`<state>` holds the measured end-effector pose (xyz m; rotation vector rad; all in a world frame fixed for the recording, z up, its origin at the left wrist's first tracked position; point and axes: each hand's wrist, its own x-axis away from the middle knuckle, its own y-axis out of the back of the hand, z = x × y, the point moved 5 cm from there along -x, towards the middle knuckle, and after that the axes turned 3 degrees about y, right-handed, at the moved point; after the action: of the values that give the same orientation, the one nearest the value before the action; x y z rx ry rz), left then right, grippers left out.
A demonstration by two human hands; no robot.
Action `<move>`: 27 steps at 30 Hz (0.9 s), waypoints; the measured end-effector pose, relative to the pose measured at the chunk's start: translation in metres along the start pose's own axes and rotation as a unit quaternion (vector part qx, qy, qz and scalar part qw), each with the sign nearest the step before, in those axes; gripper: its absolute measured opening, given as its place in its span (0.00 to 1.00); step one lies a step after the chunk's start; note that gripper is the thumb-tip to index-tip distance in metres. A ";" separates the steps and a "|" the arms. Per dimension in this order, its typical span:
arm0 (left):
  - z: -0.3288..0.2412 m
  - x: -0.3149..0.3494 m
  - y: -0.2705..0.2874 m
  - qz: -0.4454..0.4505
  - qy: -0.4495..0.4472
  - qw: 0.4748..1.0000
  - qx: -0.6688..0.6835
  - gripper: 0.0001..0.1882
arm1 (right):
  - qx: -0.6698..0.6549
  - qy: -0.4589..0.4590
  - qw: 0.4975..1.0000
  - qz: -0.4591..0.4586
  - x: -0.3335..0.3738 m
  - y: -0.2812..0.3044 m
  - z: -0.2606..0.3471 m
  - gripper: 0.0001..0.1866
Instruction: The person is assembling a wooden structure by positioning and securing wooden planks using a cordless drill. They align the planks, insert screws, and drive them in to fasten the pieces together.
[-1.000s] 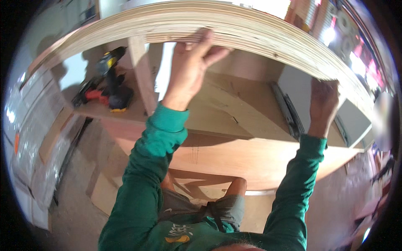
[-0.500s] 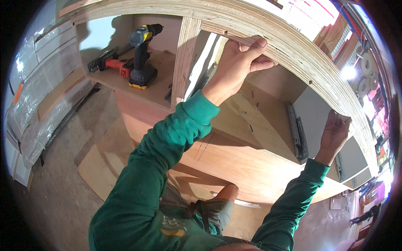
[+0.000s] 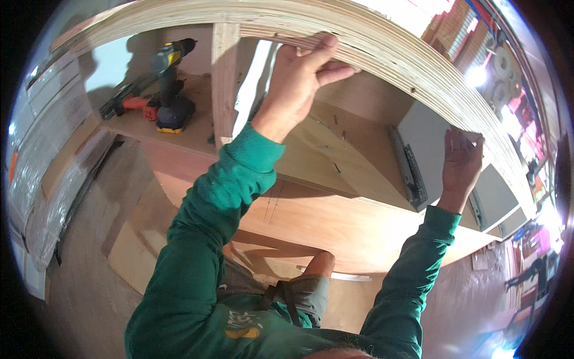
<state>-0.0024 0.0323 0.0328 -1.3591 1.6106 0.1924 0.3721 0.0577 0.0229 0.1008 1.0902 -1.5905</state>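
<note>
A layered plywood strip with small dark holes runs along under the cabinet's thick plywood top edge. Closed round this strip near its left part is my left hand, thumb in front and fingers partly hidden behind. Farther right, my right hand has its fingers curled and pinched at the strip's right part; their tips are partly hidden. Below and between my hands is an open cabinet bay, where several screws lie on a wooden panel. A metal drawer slide is fixed on the bay's right side.
In the left bay stand a yellow-and-black cordless drill and a red-and-black power tool. An upright plywood divider separates the bays. Plastic-wrapped panels stand at the left. A curved wooden board lies on the floor.
The whole view has shifted, so the cabinet and both hands appear farther left and slightly higher. Both hands keep their places along the plywood strip.
</note>
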 end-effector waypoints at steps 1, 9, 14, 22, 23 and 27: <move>0.000 0.000 0.001 0.000 0.003 1.000 0.000 0.17 | 0.002 -0.016 1.000 0.022 0.006 -0.005 0.000 0.22; 0.003 -0.005 0.000 -0.024 0.020 0.999 0.016 0.13 | 0.550 0.169 0.794 0.196 0.092 -0.063 0.045 0.38; 0.001 -0.002 0.002 -0.028 -0.018 0.999 0.021 0.14 | 0.624 0.567 0.497 0.204 0.085 -0.135 0.055 0.44; -0.004 -0.001 -0.005 0.013 -0.022 0.999 -0.023 0.15 | 0.666 0.579 0.407 0.236 0.027 -0.145 0.037 0.55; -0.002 -0.001 -0.003 0.012 -0.020 0.999 -0.032 0.17 | 0.668 0.568 0.419 0.237 0.025 -0.143 0.036 0.54; 0.006 -0.002 0.005 0.002 0.026 0.999 0.020 0.15 | 0.648 0.581 0.432 0.238 0.020 -0.137 0.036 0.50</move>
<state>-0.0033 0.0389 0.0294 -1.3401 1.6519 0.1259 0.2707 0.0080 0.1112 2.6200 0.2410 -1.2722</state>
